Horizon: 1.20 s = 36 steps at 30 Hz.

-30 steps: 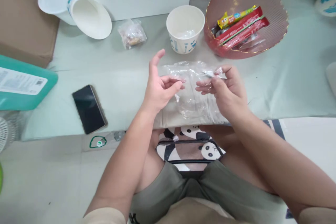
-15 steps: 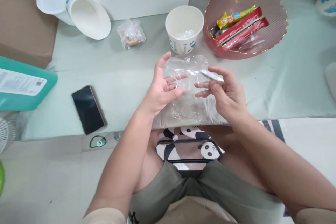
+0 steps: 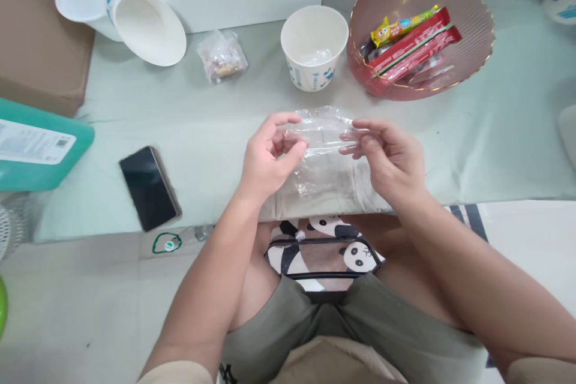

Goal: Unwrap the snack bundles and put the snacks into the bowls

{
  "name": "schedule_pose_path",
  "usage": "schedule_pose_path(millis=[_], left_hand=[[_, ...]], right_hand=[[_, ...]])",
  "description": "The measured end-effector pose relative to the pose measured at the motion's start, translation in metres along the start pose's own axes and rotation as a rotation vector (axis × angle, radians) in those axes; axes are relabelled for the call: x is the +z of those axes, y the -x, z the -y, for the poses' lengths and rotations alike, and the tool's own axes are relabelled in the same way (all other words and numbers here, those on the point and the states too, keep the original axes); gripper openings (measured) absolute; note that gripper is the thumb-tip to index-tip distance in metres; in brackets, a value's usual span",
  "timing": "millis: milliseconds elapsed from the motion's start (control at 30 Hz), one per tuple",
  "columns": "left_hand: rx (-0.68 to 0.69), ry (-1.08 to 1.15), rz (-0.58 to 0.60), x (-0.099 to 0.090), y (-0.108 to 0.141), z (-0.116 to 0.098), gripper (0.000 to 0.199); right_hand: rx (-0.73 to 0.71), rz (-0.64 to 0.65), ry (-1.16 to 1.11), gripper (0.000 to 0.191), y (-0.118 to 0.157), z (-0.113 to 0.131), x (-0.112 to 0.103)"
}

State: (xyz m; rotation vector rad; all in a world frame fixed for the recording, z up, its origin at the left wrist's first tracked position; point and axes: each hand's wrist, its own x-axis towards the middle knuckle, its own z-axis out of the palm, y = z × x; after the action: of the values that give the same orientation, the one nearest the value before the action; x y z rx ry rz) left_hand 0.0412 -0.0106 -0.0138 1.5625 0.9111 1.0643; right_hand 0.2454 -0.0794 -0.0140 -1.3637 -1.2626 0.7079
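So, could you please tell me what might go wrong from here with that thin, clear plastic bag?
The plastic bag spans the left hand and right hand, so a hard pull might tear it. The white paper cup with blue print stands just beyond, where a slipping hand could knock it. The black rectangular phone lies near the table's front edge, so a nudge might drop it.

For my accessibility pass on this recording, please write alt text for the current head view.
A left hand and a right hand hold clear plastic film between them above a cloth-covered table. Beyond stand a paper cup and a pink bowl of wrapped snacks; a phone lies left.
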Motion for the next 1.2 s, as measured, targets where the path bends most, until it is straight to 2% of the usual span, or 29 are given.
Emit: schedule_pose_path(millis=[67, 367, 467, 600, 667, 800, 900, 1033, 1200], left_hand=[[0.031, 0.005, -0.037, -0.004, -0.003, 0.001, 0.032], [0.033, 0.100, -0.088, -0.008, -0.007, 0.004, 0.043], [-0.077, 0.173, 0.000, -0.008, -0.007, 0.005, 0.055], [-0.225, 0.247, 0.184, -0.006, -0.005, 0.004, 0.085], [-0.236, 0.258, 0.197, -0.004, -0.004, 0.003, 0.090], [-0.207, 0.189, 0.115, 0.000, -0.004, 0.004, 0.079], [-0.177, 0.124, 0.050, -0.002, -0.007, 0.008, 0.069], [-0.147, 0.116, -0.020, -0.016, -0.012, 0.013, 0.054], [-0.173, 0.174, -0.016, -0.030, -0.016, 0.013, 0.037]], right_hand=[[0.003, 0.002, -0.015, 0.028, 0.001, -0.001, -0.001], [0.019, -0.016, -0.103, 0.026, 0.002, -0.006, -0.003], [0.020, -0.027, -0.088, 0.027, 0.002, -0.006, -0.003], [0.044, -0.032, -0.061, 0.029, 0.000, -0.005, -0.001], [0.051, -0.014, -0.052, 0.030, 0.001, -0.003, 0.000], [0.034, 0.036, -0.055, 0.031, 0.002, 0.001, 0.002], [0.023, 0.017, -0.029, 0.027, 0.002, 0.003, 0.001], [0.005, -0.080, -0.036, 0.021, -0.005, -0.003, -0.005], [0.000, -0.114, -0.023, 0.021, -0.009, -0.008, -0.010]])
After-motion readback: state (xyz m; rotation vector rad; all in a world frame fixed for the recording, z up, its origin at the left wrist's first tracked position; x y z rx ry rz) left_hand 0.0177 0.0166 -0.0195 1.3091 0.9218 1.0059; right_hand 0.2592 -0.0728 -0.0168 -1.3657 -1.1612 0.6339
